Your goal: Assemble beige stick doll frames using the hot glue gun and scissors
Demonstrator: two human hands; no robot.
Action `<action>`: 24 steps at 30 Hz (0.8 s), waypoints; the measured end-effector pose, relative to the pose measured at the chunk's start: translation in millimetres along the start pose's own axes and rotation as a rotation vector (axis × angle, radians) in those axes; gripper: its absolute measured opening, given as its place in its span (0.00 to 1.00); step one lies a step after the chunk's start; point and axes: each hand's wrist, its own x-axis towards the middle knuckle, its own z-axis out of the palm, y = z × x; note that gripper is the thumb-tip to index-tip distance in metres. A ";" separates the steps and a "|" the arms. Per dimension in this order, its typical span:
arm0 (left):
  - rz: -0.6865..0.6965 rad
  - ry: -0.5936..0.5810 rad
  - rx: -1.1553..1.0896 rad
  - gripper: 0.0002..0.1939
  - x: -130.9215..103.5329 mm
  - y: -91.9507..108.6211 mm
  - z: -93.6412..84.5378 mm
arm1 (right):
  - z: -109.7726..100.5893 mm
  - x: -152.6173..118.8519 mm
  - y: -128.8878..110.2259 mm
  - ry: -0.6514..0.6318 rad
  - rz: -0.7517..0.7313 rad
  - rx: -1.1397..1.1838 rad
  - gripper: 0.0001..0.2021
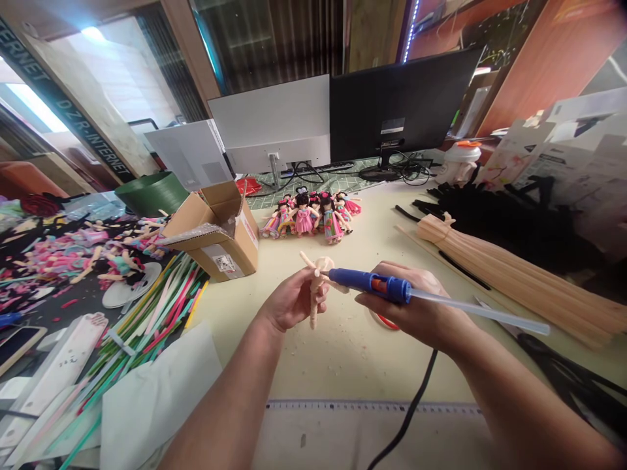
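Observation:
Between the fingers of my left hand point(292, 301) is a small beige doll body point(314, 301), seemingly made of pipe cleaner, with arm-like pieces sticking out near its top. My right hand point(416, 297) is wrapped round a blue glue gun point(365, 281), and a long clear glue stick point(480, 310) juts from its back end. The gun's nozzle points left and meets or nearly meets the top of the doll body; whether they touch I cannot tell. Beneath my right hand, part of a red ring-shaped thing point(386, 321) shows on the table.
Several finished dolls point(304, 219) stand behind my hands, beside an open cardboard box point(228, 251). Coloured pipe cleaners point(147, 307) lie left; a beige bundle point(490, 264), a black pile point(529, 222) and scissors point(509, 324) lie right. A black cord point(414, 411) and ruler point(372, 407) are in front.

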 end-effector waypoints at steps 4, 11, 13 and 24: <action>0.000 -0.005 0.001 0.08 0.1 -0.1 0.0 | 0.3 -0.3 0.0 0.008 -0.003 -0.002 0.15; 0.000 -0.013 0.008 0.09 0.5 -0.1 -0.4 | -0.2 -0.3 -0.1 -0.007 0.008 -0.021 0.16; 0.004 -0.014 0.010 0.09 0.3 0.0 -0.1 | -0.4 0.0 -0.4 -0.007 0.006 -0.020 0.16; 0.005 -0.018 0.011 0.09 0.7 -0.3 -1.2 | -0.3 -0.2 0.3 0.006 0.011 -0.032 0.16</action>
